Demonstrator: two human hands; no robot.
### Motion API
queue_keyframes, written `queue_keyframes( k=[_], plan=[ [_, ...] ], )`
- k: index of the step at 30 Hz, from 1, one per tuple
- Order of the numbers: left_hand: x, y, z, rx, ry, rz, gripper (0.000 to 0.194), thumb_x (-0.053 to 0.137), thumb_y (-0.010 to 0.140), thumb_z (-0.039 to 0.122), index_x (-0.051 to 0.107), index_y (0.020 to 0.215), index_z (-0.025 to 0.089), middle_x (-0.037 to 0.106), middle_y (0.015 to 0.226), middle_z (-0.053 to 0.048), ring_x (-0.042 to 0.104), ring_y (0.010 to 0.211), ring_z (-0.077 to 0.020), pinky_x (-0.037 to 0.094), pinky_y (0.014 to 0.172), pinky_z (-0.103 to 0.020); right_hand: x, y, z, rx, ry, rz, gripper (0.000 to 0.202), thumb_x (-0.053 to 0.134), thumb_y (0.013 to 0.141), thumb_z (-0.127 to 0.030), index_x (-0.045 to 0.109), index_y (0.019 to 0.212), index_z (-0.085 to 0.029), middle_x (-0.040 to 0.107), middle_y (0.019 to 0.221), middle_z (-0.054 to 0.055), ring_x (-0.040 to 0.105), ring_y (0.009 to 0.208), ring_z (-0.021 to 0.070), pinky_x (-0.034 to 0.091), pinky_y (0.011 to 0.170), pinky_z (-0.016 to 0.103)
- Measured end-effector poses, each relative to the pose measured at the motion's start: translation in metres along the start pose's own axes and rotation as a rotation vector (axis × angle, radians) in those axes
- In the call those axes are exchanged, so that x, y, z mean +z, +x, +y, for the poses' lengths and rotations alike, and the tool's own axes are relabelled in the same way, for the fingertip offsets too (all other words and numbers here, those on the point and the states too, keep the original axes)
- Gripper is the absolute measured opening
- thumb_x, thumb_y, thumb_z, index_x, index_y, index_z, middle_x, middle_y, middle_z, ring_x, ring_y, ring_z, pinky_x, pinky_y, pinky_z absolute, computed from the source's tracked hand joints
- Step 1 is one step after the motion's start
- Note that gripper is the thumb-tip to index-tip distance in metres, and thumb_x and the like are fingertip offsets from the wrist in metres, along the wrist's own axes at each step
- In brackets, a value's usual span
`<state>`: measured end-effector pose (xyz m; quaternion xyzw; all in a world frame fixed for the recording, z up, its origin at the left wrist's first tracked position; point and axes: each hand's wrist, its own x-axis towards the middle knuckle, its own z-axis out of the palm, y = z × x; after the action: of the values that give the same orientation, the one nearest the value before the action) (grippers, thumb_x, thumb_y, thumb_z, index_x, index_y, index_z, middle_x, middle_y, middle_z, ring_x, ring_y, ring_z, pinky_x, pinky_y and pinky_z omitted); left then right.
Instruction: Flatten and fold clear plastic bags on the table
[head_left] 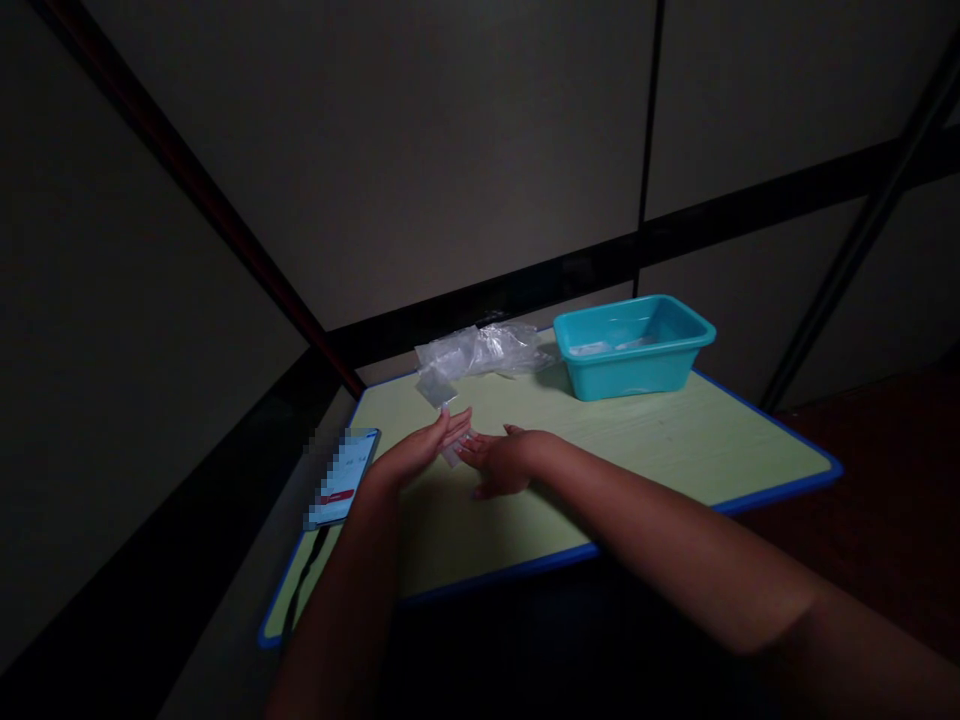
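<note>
Near the middle of the yellow-green table (645,450), my left hand (429,443) has its fingers stretched out to the right, with the thumb pointing up. My right hand (501,462) meets it from the right, its fingers spread and their tips close to the left fingers. A small clear plastic piece (452,455) shows between and just under the two hands; I cannot make out whether it is gripped. Just beyond my left thumb lies a small flat clear packet (436,388), touching a heap of crumpled clear plastic bags (499,350).
A turquoise basin (634,375) with some pale items inside stands at the back right of the table. At the left edge lies a phone or tablet (349,480) with a lit screen, and a black strap (306,575) hangs below it. A wall rises behind.
</note>
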<state>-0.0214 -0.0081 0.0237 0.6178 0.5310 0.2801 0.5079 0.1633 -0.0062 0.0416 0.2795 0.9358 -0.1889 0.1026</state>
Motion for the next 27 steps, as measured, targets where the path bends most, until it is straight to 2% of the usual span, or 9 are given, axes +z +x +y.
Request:
queue_keyframes(
  k=[2, 4, 7, 10, 12, 14, 16, 20, 27],
  plan=[
    [0.0, 0.002, 0.001, 0.043, -0.012, 0.061, 0.067, 0.029, 0.084, 0.07, 0.055, 0.124, 0.024, 0.044, 0.141, -0.006, 0.038, 0.131, -0.023, 0.026, 0.11, -0.037, -0.002, -0.002, 0.0, -0.016, 0.001, 0.017, 0.074, 0.053, 0.082, -0.048, 0.02, 0.146, -0.026, 0.013, 0.152, 0.009, 0.012, 0.139, 0.0272, 0.006, 0.107, 0.059],
    [-0.002, 0.003, 0.005, 0.118, -0.049, 0.181, 0.065, 0.031, 0.084, 0.068, 0.058, 0.119, 0.02, 0.052, 0.134, -0.009, 0.047, 0.124, -0.023, 0.034, 0.104, -0.036, -0.004, -0.004, 0.0, -0.03, 0.005, 0.055, 0.069, 0.052, 0.083, -0.047, 0.025, 0.144, -0.03, 0.015, 0.152, 0.008, 0.014, 0.139, 0.0279, 0.004, 0.106, 0.062],
    [-0.008, 0.005, 0.009, 0.192, -0.088, 0.412, 0.059, 0.036, 0.083, 0.066, 0.062, 0.099, 0.016, 0.068, 0.099, -0.011, 0.065, 0.087, -0.0186, 0.048, 0.077, -0.031, -0.006, -0.005, 0.004, 0.017, -0.025, 0.197, 0.06, 0.05, 0.085, -0.043, 0.034, 0.141, -0.029, 0.028, 0.149, 0.01, 0.023, 0.136, 0.0287, 0.008, 0.104, 0.062],
    [-0.014, 0.004, 0.009, 0.155, 0.078, 0.549, 0.044, 0.046, 0.079, 0.059, 0.055, 0.069, 0.017, 0.056, 0.057, 0.0, 0.05, 0.048, -0.0106, 0.039, 0.049, -0.024, -0.009, -0.002, 0.011, 0.127, -0.048, 0.418, 0.043, 0.046, 0.087, -0.033, 0.051, 0.129, -0.022, 0.051, 0.132, 0.014, 0.042, 0.124, 0.0302, 0.022, 0.102, 0.058],
    [-0.016, 0.0, 0.008, 0.095, 0.237, 0.508, 0.038, 0.05, 0.076, 0.053, 0.049, 0.06, 0.019, 0.047, 0.049, 0.004, 0.041, 0.043, -0.0093, 0.032, 0.045, -0.023, -0.011, 0.0, 0.016, 0.185, -0.042, 0.511, 0.037, 0.042, 0.087, -0.025, 0.058, 0.119, -0.018, 0.058, 0.121, 0.016, 0.049, 0.115, 0.0295, 0.033, 0.096, 0.052],
    [-0.016, -0.004, 0.008, 0.044, 0.37, 0.417, 0.032, 0.053, 0.072, 0.048, 0.049, 0.059, 0.019, 0.045, 0.049, 0.005, 0.04, 0.044, -0.01, 0.029, 0.045, -0.023, -0.011, 0.004, 0.02, 0.187, -0.029, 0.551, 0.038, 0.041, 0.085, -0.02, 0.057, 0.119, -0.017, 0.057, 0.123, 0.016, 0.05, 0.114, 0.0278, 0.036, 0.095, 0.047],
    [-0.016, -0.009, 0.008, 0.024, 0.483, 0.333, 0.029, 0.059, 0.066, 0.045, 0.048, 0.059, 0.019, 0.045, 0.05, 0.005, 0.041, 0.048, -0.0108, 0.028, 0.046, -0.023, -0.007, 0.007, 0.021, 0.123, -0.01, 0.538, 0.043, 0.041, 0.086, -0.021, 0.049, 0.129, -0.018, 0.049, 0.134, 0.014, 0.043, 0.123, 0.0264, 0.03, 0.101, 0.05],
    [-0.014, -0.012, 0.007, 0.03, 0.582, 0.217, 0.034, 0.068, 0.056, 0.044, 0.044, 0.056, 0.02, 0.046, 0.052, 0.006, 0.043, 0.053, -0.0122, 0.029, 0.05, -0.023, 0.003, 0.014, 0.019, -0.018, 0.022, 0.381, 0.052, 0.032, 0.093, -0.032, 0.028, 0.143, -0.021, 0.023, 0.151, 0.008, 0.019, 0.138, 0.0231, 0.012, 0.107, 0.057],
    [-0.015, -0.004, -0.009, 0.081, 0.436, 0.108, 0.032, 0.071, 0.053, 0.036, 0.043, 0.061, 0.021, 0.06, 0.068, 0.003, 0.055, 0.069, -0.0159, 0.041, 0.064, -0.026, 0.006, 0.017, 0.013, -0.08, 0.052, 0.263, 0.052, 0.025, 0.095, -0.038, 0.021, 0.146, -0.027, 0.017, 0.152, 0.006, 0.011, 0.14, 0.0205, 0.003, 0.108, 0.057]
  ],
)
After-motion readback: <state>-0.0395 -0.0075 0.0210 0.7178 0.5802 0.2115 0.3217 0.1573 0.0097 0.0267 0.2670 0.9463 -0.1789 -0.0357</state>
